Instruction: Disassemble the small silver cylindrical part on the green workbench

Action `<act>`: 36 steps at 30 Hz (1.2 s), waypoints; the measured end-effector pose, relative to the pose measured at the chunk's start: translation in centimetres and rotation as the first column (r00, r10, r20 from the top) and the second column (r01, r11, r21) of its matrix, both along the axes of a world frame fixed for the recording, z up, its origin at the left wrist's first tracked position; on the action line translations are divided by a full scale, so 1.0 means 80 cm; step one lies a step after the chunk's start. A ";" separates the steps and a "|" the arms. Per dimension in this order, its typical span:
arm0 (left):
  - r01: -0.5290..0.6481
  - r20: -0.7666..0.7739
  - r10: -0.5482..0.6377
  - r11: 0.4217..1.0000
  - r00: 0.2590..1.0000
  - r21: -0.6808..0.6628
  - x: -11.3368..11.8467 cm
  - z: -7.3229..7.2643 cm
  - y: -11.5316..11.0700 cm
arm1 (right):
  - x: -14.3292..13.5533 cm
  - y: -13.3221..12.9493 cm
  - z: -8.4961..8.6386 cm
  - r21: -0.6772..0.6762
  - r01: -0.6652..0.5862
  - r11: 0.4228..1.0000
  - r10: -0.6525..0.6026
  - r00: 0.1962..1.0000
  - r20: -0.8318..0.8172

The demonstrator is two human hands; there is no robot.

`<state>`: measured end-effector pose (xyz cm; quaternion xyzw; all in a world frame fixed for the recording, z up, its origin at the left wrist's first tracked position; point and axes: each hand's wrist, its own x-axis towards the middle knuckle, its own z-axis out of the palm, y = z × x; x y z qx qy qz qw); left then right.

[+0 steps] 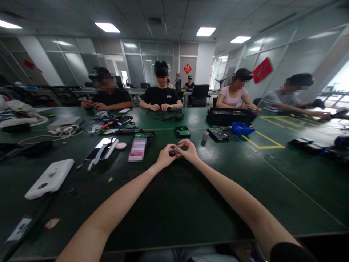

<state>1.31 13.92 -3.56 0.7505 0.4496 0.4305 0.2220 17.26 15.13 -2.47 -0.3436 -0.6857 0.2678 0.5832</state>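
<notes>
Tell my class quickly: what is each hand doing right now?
Left hand: closed, holding a small grey object.
Right hand: closed, fingertips on the same object.

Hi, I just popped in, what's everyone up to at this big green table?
Two bare hands, left and right, hold a small greyish object between their fingertips, too small to identify. Just beyond lies a black-and-green circuit-board device. Across the green table, other people are also handling things.
</notes>
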 end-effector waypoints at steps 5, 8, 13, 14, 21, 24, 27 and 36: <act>-0.006 0.003 0.006 1.000 1.000 -0.004 0.002 0.002 -0.002 | 0.002 0.003 0.001 -0.030 0.025 0.999 -0.025 1.000 -0.006; -0.012 0.004 0.012 1.000 1.000 -0.003 0.002 0.002 -0.003 | 0.003 0.003 0.002 -0.053 0.040 0.998 -0.041 0.999 -0.027; -0.020 0.002 0.020 1.000 1.000 -0.006 0.003 0.001 -0.002 | 0.000 0.000 0.002 -0.076 0.070 0.995 -0.074 0.996 -0.058; -0.021 0.002 0.021 1.000 1.000 -0.006 0.003 0.001 -0.002 | 0.000 0.000 0.003 -0.076 0.079 0.994 -0.084 0.995 -0.060; -0.014 0.002 0.014 1.000 1.000 -0.003 0.003 0.002 -0.003 | 0.017 0.012 0.004 -0.058 0.239 0.969 -0.240 0.971 -0.016; -0.015 -0.003 0.015 1.000 1.000 0.000 0.003 0.002 -0.003 | 0.035 0.018 -0.004 -0.050 0.307 0.951 -0.303 0.950 0.075; -0.016 -0.010 0.016 1.000 1.000 0.003 0.002 0.002 -0.003 | 0.049 0.022 -0.015 -0.071 0.336 0.939 -0.321 0.931 0.173; -0.017 -0.022 0.017 1.000 1.000 0.011 0.002 0.004 -0.004 | 0.054 0.030 -0.033 -0.090 0.419 0.903 -0.375 0.874 0.308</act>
